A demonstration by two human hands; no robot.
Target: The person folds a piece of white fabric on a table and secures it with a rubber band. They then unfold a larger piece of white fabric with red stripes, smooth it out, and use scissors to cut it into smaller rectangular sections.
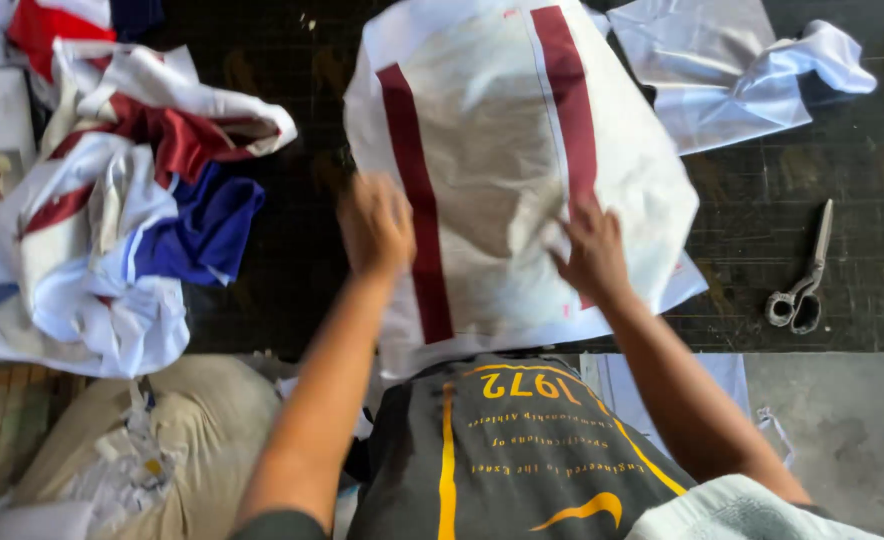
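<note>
Hands both flat on white fabric panel (507, 150) with two maroon stripes, spread on dark cutting table (752, 220): left hand (375, 225), blurred, on near-left edge, right hand (592, 250) with fingers spread, pressing near right stripe, neither gripping. Soft, light, limp cloth, likely best pinched at corners or hems; scissors (802, 275) lying well right, heap of red, white and blue fabric pieces (122, 220) left; no containers visible

Heap of loose white, dark red and blue cloth pieces (122, 210), left side of dark cutting table (842, 150). Crumpled white fabric piece (742, 70), top right corner. Metal scissors (804, 280), lying shut, right side of table, well apart from both. Tan sack (202, 430) strewn with white scraps, lower left.
</note>
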